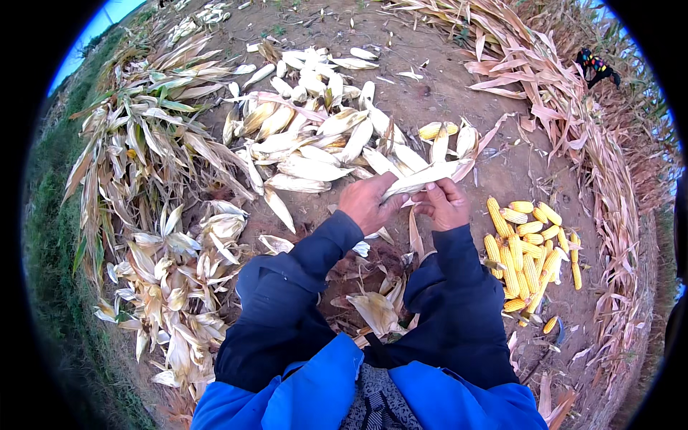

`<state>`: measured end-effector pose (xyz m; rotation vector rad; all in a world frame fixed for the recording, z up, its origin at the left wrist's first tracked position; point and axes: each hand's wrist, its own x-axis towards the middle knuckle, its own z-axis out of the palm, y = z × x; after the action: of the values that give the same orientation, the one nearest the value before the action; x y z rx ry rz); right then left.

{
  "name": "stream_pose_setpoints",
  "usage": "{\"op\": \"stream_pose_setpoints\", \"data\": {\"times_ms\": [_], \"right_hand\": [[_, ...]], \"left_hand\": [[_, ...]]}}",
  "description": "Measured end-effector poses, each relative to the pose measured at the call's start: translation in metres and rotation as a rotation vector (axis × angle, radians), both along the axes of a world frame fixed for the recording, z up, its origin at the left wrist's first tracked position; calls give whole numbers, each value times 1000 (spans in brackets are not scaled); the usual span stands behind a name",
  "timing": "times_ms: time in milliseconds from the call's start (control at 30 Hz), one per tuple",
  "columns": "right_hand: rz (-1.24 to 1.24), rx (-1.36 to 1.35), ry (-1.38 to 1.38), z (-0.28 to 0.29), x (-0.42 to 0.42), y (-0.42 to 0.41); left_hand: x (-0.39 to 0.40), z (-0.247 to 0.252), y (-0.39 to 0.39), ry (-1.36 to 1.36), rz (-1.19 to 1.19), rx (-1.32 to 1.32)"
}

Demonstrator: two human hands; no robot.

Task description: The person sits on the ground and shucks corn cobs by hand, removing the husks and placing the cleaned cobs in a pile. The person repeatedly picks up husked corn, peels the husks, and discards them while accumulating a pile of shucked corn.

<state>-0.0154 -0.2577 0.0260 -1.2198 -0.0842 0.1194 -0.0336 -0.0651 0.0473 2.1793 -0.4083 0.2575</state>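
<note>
An ear of corn in its pale dry husk (pixel 424 178) lies between my two hands, slanting up to the right. My left hand (pixel 368 201) grips its lower left end, thumb and fingers closed around the husk. My right hand (pixel 445 204) pinches the underside of the husk farther right with thumb and fingertips. Just beyond my hands spreads a heap of unhusked corn ears (pixel 312 166). One partly husked ear with yellow kernels (pixel 438 130) lies above my right hand. To the right of my right forearm is a pile of bare yellow corn cobs (pixel 524 258).
Loose stripped husks (pixel 177 290) are heaped at the lower left. Dry corn stalks (pixel 145 123) lie at the upper left, and a long row of stalks (pixel 596 177) curves down the right side. A husk (pixel 376 312) lies between my legs on brown soil.
</note>
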Motion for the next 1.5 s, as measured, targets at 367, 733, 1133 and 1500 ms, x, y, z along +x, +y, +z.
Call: {"op": "stream_pose_setpoints", "data": {"times_ms": [367, 733, 1133, 1500], "right_hand": [[-55, -23, 126, 1, 30, 8], [-48, -528, -58, 7, 30, 14], [-129, -943, -684, 12, 12, 15], [-298, -805, -359, -34, 46, 5]], "left_hand": [[0, 8, -7, -116, 51, 214], [15, -12, -25, -69, 116, -275], [30, -17, -11, -4, -46, -218], [9, 8, -7, 279, -504, -394]]}}
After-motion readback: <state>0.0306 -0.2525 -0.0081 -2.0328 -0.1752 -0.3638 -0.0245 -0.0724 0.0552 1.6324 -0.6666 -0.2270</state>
